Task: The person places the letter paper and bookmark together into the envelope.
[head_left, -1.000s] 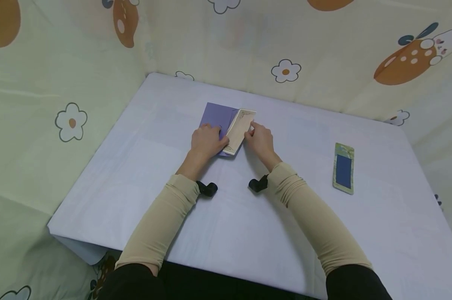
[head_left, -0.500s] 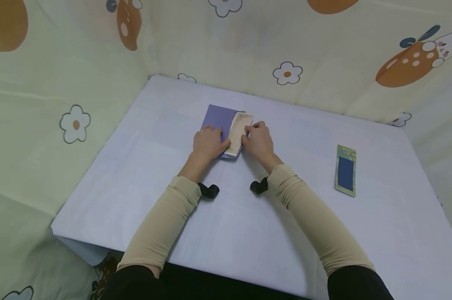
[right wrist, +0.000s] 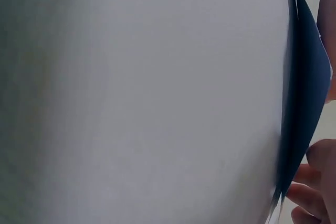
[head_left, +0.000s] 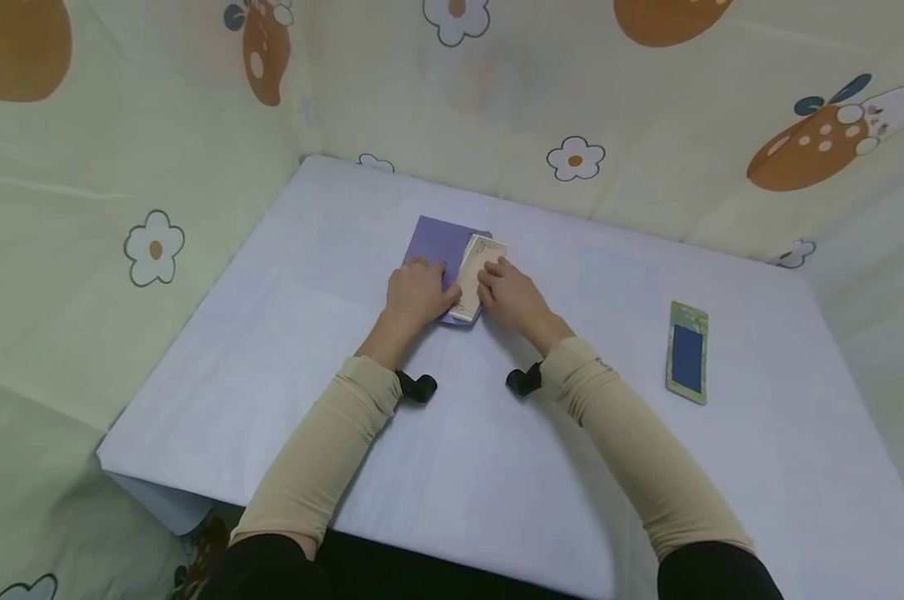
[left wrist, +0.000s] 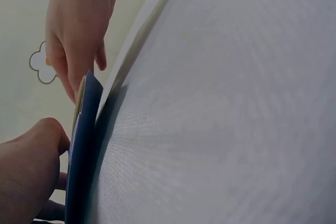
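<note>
A purple cover (head_left: 440, 236) lies on the white cloth, with a narrow cream card (head_left: 471, 270) over its right part. Dark ornamental lines mark the card's corners. My left hand (head_left: 412, 293) rests on the cover, its thumb lying over the cream card's left edge. From the right, my right hand (head_left: 513, 293) touches the card with its fingers over that edge. In the left wrist view, the other hand's fingers (left wrist: 79, 66) point down at the raised dark-looking cover (left wrist: 86, 121). The right wrist view has the cover (right wrist: 304, 87) bowed between both hands.
A green-edged packet (head_left: 687, 353) with a dark blue panel lies to the right on the white-covered table (head_left: 766, 467). Patterned fabric (head_left: 646, 108) hangs behind and at the left. A black wrist camera (head_left: 418, 388) sticks out at each cuff.
The cream card sits lower on the purple cover than a second ago. My right hand has moved from the card's outer edge onto its face. The left hand keeps its place.
</note>
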### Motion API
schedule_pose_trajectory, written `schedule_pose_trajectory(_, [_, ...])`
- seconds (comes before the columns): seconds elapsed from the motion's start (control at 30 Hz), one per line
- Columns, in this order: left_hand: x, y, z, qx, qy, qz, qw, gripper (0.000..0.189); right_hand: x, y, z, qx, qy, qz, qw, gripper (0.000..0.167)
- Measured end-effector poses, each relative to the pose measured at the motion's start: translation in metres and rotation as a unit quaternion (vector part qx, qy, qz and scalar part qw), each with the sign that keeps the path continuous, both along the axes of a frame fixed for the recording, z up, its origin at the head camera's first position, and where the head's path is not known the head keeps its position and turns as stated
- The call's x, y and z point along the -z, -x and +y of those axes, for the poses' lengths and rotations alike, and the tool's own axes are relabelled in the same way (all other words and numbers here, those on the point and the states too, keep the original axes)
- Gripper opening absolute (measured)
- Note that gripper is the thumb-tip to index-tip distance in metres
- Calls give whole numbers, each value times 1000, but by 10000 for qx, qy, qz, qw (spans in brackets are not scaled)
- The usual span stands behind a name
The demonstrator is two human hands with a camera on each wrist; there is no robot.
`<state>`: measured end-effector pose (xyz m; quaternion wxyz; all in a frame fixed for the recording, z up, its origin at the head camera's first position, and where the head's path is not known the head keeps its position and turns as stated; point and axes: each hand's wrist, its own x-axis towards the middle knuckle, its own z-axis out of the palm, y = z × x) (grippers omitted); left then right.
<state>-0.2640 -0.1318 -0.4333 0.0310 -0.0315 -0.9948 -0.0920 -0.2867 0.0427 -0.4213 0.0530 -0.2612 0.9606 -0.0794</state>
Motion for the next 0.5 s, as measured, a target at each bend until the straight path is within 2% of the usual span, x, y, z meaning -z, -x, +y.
schedule_pose_trajectory(0.13, [3,0,0,34,25,24,10000,55,4,2,3,-101,24,-393,9992,49])
schedule_pose_trajectory(0.3, [5,2,0,33,63,101,9999,55,7,7,5,-300,71,-467,9984,50])
schedule_pose_trajectory(0.5, [2,0,0,42,100,62,9999,55,8,11,5,-441,31,-508,9977,51])
